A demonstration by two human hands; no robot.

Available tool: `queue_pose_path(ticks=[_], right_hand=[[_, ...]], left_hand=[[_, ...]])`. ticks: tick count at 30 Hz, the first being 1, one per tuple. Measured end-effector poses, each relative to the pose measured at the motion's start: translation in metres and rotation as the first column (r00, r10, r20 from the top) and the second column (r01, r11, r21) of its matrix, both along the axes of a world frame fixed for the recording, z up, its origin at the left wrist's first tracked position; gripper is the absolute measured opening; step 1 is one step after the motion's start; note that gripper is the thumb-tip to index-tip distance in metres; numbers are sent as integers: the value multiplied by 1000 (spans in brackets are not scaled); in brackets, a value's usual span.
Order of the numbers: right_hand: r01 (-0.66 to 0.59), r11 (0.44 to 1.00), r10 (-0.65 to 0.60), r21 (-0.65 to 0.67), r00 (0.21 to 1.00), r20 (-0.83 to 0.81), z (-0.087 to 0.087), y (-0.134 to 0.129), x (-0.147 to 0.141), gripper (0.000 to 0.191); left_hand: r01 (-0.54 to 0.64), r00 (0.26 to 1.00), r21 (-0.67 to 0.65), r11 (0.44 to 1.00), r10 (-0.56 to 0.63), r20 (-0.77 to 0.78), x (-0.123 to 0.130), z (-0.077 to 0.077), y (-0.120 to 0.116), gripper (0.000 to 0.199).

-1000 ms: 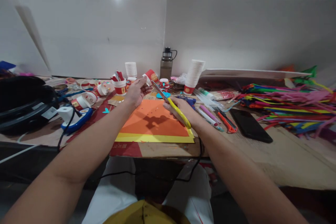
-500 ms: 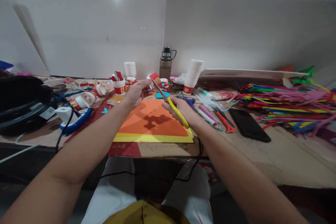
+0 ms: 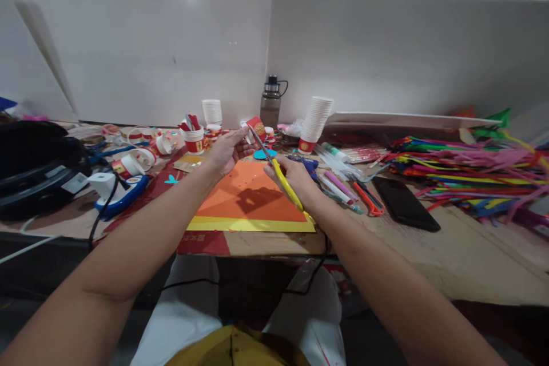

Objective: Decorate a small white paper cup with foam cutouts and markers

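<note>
A red and white paper cup [image 3: 256,127] is tilted in my left hand [image 3: 227,151], its fingers pinching the white rim. My right hand [image 3: 294,176] grips scissors with yellow handles [image 3: 286,186], and their metal blades reach up to the cup's edge. Whether the blades bite into the paper is too small to tell. Beneath both hands lie orange paper sheets [image 3: 257,197] over yellow paper [image 3: 253,225], with the hands' shadow on the orange. Just behind sits a blue paper disc [image 3: 265,154].
A tall stack of paper cups [image 3: 316,123] and a water bottle [image 3: 270,106] stand at the back. Pens [image 3: 337,186], a phone [image 3: 405,203] and many pipe cleaners [image 3: 476,171] lie right. At left are a blue power strip [image 3: 124,197], a cup holding red pieces [image 3: 194,140] and loose cups [image 3: 128,166].
The scissors have shifted slightly left, their handles a little more upright against the cup. My left hand keeps its hold on the cup, which has barely moved.
</note>
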State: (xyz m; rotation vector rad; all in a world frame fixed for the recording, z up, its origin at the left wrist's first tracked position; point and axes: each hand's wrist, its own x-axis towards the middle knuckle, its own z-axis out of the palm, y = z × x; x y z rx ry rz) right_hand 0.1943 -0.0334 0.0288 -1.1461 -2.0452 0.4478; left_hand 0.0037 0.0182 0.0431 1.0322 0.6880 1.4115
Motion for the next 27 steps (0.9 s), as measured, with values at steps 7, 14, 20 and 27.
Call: queue_pose_path(ticks=[7,14,20,27], right_hand=[[22,1000,-22,7,1000,13,-3,2,-1,27],[29,999,-29,-38,1000,4,-4,2,-3,26],[20,1000,-20,7,1000,24,-2,-3,-2,24],[24,1000,-24,-1,1000,-2,1,-4,-1,25]], left_hand=[[-17,1000,-10,1000,17,24,2,2,-2,31],[9,999,-19,1000,-9,34,1,1,-1,31],[5,1000,-12,1000,-5,17,2,-3,1,30],[50,999,15,999,-50,-1,2,-5,1,32]])
